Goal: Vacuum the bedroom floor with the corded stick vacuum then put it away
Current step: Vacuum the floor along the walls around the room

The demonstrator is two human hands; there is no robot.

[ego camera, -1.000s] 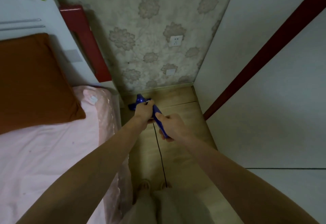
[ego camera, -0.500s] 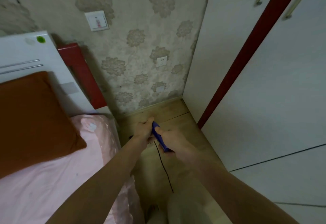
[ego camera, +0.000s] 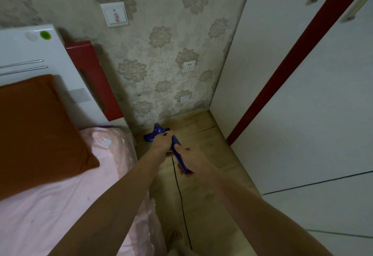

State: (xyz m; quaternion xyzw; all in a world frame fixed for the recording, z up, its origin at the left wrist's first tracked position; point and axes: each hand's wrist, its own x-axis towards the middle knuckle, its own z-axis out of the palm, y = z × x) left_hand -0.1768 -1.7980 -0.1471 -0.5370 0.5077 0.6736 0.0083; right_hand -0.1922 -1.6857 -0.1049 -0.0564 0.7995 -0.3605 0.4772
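A blue stick vacuum (ego camera: 177, 150) points down into the narrow strip of wooden floor (ego camera: 203, 136) between bed and wardrobe. Its blue head (ego camera: 155, 133) sits on the floor close to the skirting of the wallpapered wall. My left hand (ego camera: 162, 144) grips the upper part of the vacuum body. Just behind it, my right hand (ego camera: 190, 160) grips the blue handle. A black cord (ego camera: 180, 193) hangs from the handle and trails back along the floor toward my feet.
A bed with a pink sheet (ego camera: 60, 205) and orange pillow (ego camera: 34, 130) borders the left. A white and red headboard (ego camera: 88, 78) stands against the wall. White wardrobe doors with a red strip (ego camera: 292, 60) close the right side. A wall socket (ego camera: 189, 66) sits above the floor.
The view tilted back down a little and the vacuum head came into sight near the wall. Both hands kept their grip on the vacuum throughout.
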